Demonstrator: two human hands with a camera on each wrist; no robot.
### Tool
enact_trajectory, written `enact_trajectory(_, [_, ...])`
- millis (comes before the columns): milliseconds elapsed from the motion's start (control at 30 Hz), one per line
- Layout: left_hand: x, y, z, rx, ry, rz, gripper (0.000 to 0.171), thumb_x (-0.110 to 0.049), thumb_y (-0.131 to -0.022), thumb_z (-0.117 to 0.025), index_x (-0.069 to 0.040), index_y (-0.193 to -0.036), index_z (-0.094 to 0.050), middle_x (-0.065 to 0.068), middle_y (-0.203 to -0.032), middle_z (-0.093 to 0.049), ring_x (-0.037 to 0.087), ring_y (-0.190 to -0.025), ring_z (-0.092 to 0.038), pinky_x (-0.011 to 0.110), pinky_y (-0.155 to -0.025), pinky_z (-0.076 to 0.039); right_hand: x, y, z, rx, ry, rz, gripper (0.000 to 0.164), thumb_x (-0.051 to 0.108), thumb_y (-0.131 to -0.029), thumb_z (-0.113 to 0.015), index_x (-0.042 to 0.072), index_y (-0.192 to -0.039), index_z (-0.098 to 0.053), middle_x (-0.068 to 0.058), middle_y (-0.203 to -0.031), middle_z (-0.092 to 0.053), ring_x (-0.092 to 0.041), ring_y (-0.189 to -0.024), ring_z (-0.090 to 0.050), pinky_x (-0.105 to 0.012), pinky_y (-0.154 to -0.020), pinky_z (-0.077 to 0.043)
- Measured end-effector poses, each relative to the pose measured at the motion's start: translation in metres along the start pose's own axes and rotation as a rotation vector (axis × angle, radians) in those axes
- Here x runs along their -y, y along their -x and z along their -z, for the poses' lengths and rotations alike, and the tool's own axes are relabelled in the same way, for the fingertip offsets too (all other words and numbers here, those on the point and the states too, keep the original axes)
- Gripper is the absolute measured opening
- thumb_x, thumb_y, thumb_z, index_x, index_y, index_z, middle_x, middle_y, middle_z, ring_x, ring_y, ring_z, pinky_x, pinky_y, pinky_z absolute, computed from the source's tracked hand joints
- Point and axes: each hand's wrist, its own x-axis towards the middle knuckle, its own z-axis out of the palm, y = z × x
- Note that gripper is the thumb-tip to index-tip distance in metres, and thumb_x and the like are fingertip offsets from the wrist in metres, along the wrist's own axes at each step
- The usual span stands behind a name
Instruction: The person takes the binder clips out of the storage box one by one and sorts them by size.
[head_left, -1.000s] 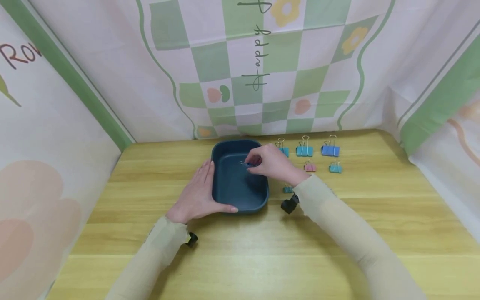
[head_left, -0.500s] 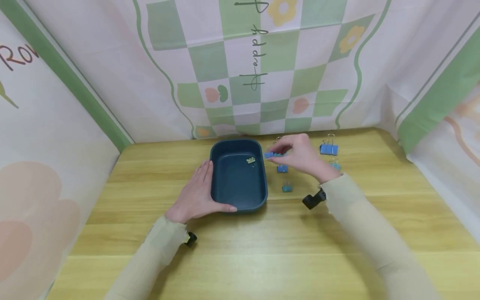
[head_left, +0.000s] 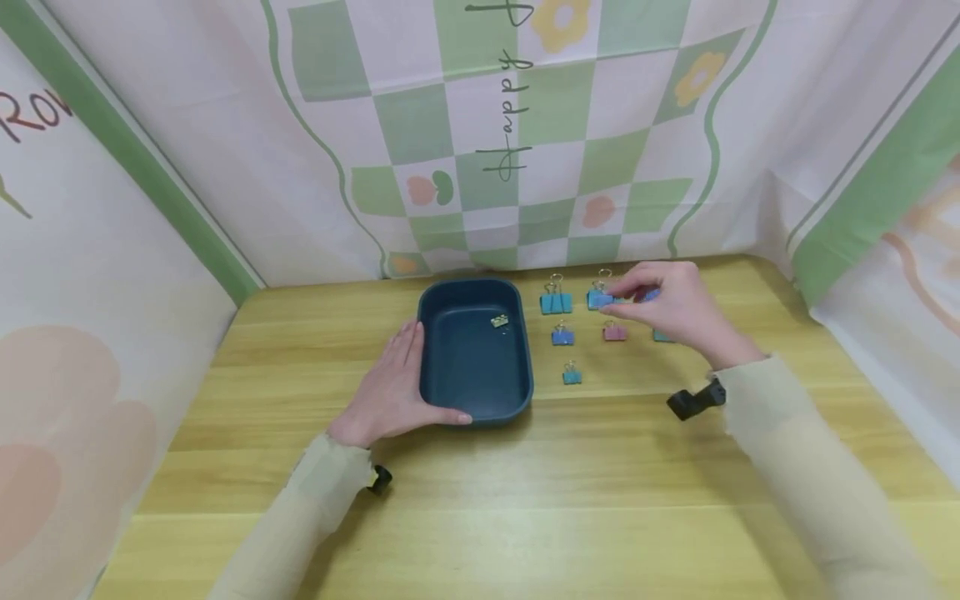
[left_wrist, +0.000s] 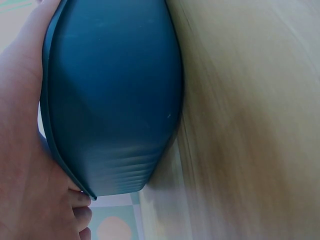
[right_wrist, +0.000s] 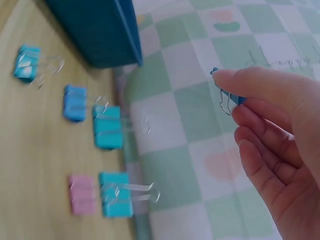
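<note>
My left hand rests against the left side of a dark blue bin, its fingers straight along the wall and its thumb over the near rim. In the left wrist view the palm lies along the bin's rim. My right hand pinches a small blue binder clip between thumb and fingers, and its silver wire handle shows in the right wrist view. In the head view this hand is over the right end of the clip rows, partly covering a blue binder clip and a teal binder clip.
Inside the bin lies a small gold-patterned clip. Right of the bin are two larger teal binder clips, a blue clip, a pink clip and a small teal clip. A patterned curtain hangs behind the wooden table.
My right hand has left the bin and moved right across the clip rows, carrying the blue binder clip. The gold-patterned clip in the bin has come into sight. My left hand stays on the bin.
</note>
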Motion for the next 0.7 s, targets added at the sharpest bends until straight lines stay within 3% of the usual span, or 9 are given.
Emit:
enact_trajectory(100, [0.001, 0.0, -0.001, -0.007, 0.001, -0.002, 0.153, -0.101, -0.059, -0.052, 0.001, -0.162, -0.004, 0.016, -0.169, -0.001, 0.022, -0.154, 0.002, 0.037, -0.123, -0.006, -0.008, 0.01, 0.005, 0.044, -0.003, -0.072, 0.016, 0.014, -0.079, -0.09, 0.01, -0.092, -0.082, -0.003, -0.087, -0.075, -0.02, -0.071, -0.065, -0.02, -0.058, -0.051])
enact_trajectory(300, [0.0, 0.0, 0.0, -0.008, -0.008, 0.0, 0.153, -0.102, -0.059, -0.052, 0.001, -0.162, -0.004, 0.016, -0.169, -0.002, 0.023, -0.154, 0.001, 0.037, -0.123, -0.006, -0.03, 0.03, 0.005, 0.141, 0.023, -0.115, 0.017, 0.014, -0.08, -0.089, 0.007, -0.094, -0.081, -0.006, -0.087, -0.075, -0.02, -0.071, -0.067, -0.023, -0.058, -0.054])
enact_trajectory(567, [-0.001, 0.0, 0.001, -0.003, -0.009, -0.001, 0.153, -0.102, -0.059, -0.051, 0.002, -0.161, -0.005, 0.016, -0.169, -0.002, 0.023, -0.155, 0.001, 0.037, -0.123, -0.005, -0.057, 0.053, -0.011, 0.247, 0.008, -0.116, 0.017, 0.009, -0.08, -0.088, 0.008, -0.095, -0.08, -0.004, -0.09, -0.076, -0.018, -0.077, -0.07, -0.025, -0.068, -0.059])
enact_trajectory(700, [-0.001, 0.0, 0.001, 0.005, -0.008, 0.004, 0.153, -0.102, -0.059, -0.052, 0.001, -0.162, -0.004, 0.015, -0.169, -0.001, 0.022, -0.154, 0.002, 0.037, -0.123, -0.005, -0.067, 0.06, -0.018, 0.277, 0.029, -0.095, 0.018, 0.017, -0.079, -0.09, 0.012, -0.093, -0.08, 0.002, -0.089, -0.075, -0.016, -0.078, -0.068, -0.025, -0.069, -0.058])
